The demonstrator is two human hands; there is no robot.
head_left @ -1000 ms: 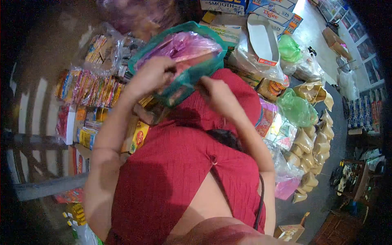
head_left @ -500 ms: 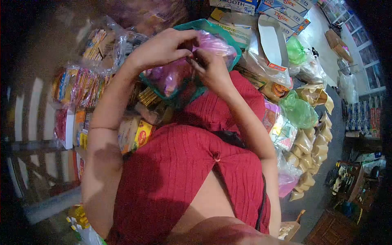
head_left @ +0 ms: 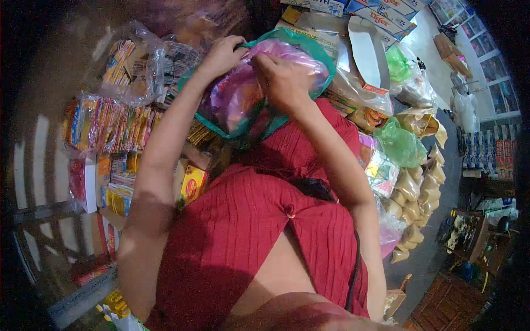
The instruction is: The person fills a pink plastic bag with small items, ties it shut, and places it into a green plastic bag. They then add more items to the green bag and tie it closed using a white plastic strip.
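Note:
A pink, translucent plastic bag (head_left: pixel 232 102) lies inside a teal-green plastic bag (head_left: pixel 323 44) whose edge spreads around it, just beyond my red-clothed lap. At the far left side of the pink bag is my left hand (head_left: pixel 222 57), its fingers curled over the bag's upper edge. My right hand (head_left: pixel 284 81) reaches into the middle of the bag, fingers bent and gripping the pink plastic. Orange and reddish contents show dimly through the film. My right fingertips are partly hidden behind the hand.
Rows of colourful packets (head_left: pixel 113 126) stand at left, with a yellow box (head_left: pixel 192 183) closer in. On the right are an open white carton (head_left: pixel 367 55), a green plastic bag (head_left: pixel 402 142) and several tan filled bags (head_left: pixel 429 190). Tiger beer cartons (head_left: pixel 381 19) are stacked at the back.
My hands, close together before over the pink bag, have moved apart. The left now sits farther up at the bag's edge, and the pink bag and green rim are spread wider.

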